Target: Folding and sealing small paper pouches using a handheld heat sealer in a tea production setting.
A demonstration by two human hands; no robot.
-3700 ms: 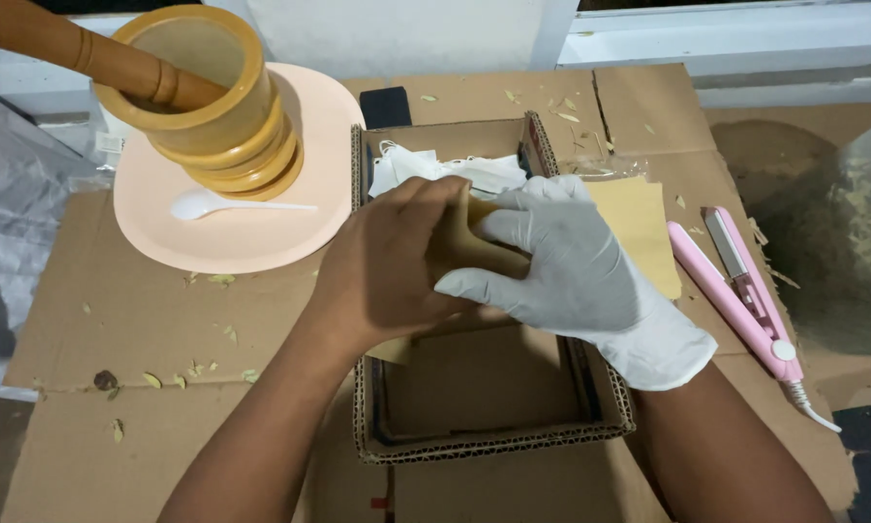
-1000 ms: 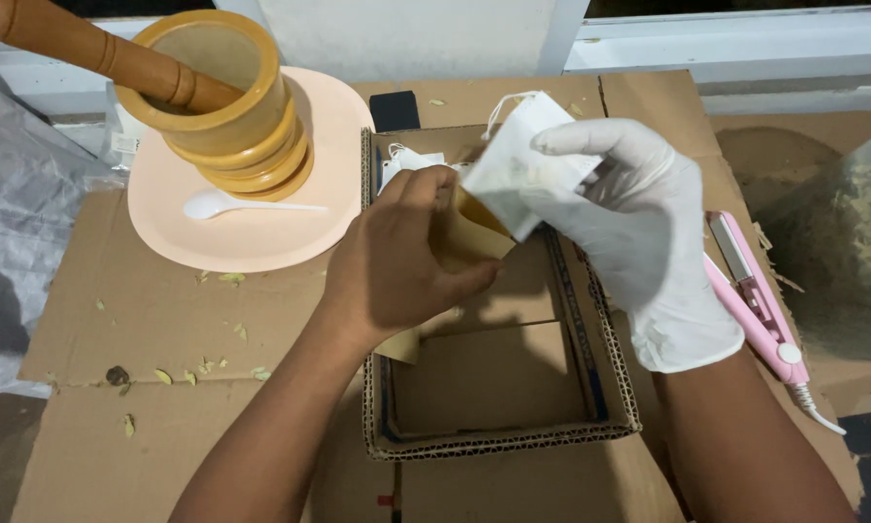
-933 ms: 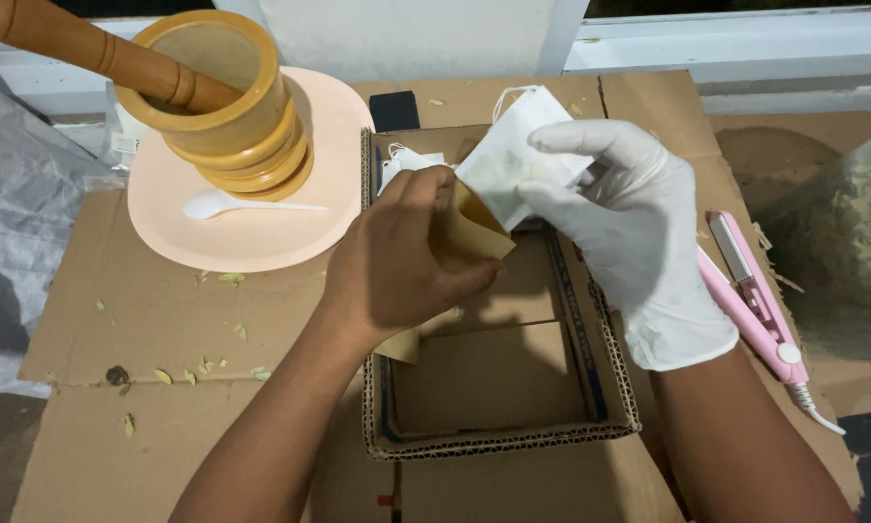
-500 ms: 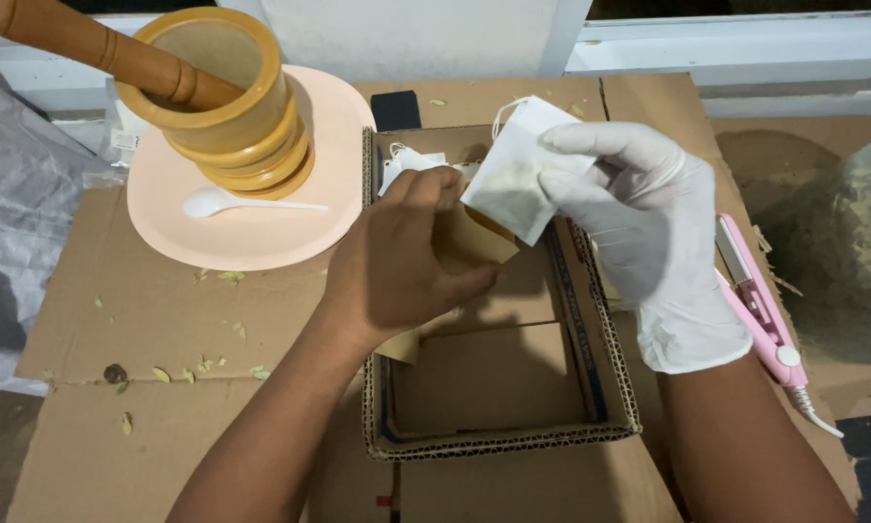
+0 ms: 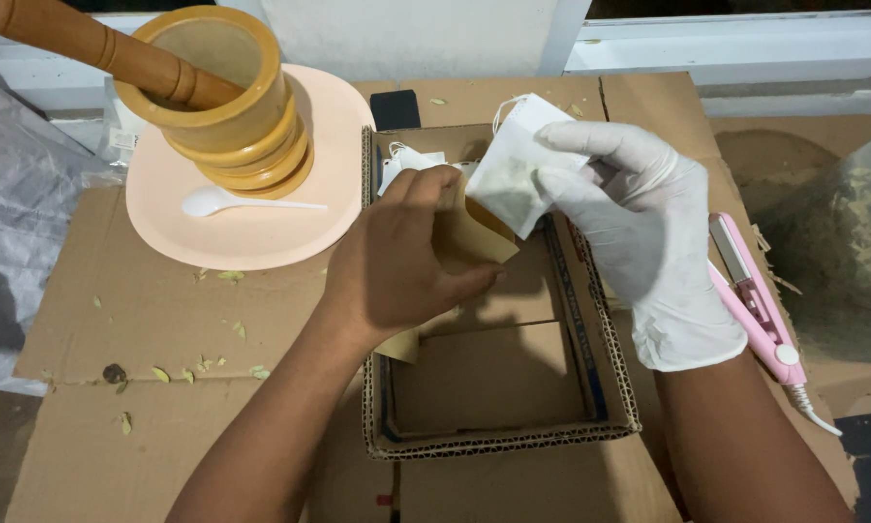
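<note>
My bare left hand (image 5: 397, 257) grips a small brown paper envelope (image 5: 474, 232) over the shallow cardboard box (image 5: 498, 441) while my gloved right hand (image 5: 639, 223) pinches a white tea bag (image 5: 513, 165) at its mouth, so I judge sliding it in needs the mouth open.

We have lifted the filter bag clear of the envelope

Our gloved right hand (image 5: 639, 232), earlier pressed against the brown paper envelope (image 5: 474, 237) beside our left hand (image 5: 401, 257), now holds the white filter bag (image 5: 513, 179) raised above the cardboard box (image 5: 498, 441).
</note>
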